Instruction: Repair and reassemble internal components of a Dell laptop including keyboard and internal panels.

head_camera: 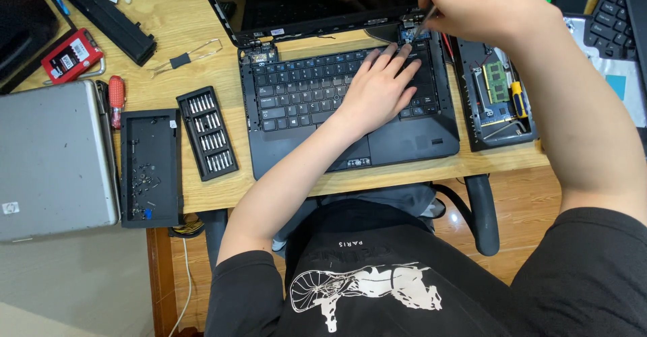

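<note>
So, the black laptop (350, 108) sits open and flat on the wooden desk (168, 13), screen leaned way back, which leaves the hinge area at the top of the keyboard exposed. The left hand (381, 87) lies palm down on the right half of the keys, fingers spread and loose, gripping nothing; my guess is it's just pinning the machine so it doesn't slide while the other hand works. The right hand (482, 3) is closed around a slim screwdriver (423, 21), held like a pen with the tip angled down into the right hinge corner where the cover looks already off. That pencil grip makes sense for small screws, I'd say, since you get more control than force.

Off to the left there's a bit set tray (207, 133) lying open beside a black lid tray (149, 168) with a scatter of tiny screws in it, probably parked there so they don't roll off. A red-handled screwdriver (116, 99) lies between that and a closed silver laptop (54, 158). A red-labelled drive (71, 55) and a long black battery (108, 17) are up top left, well out of the way. Just right of the laptop is an opened base part (497, 98) with a green memory stick showing and a yellow-handled tool (517, 99) resting in it
</note>
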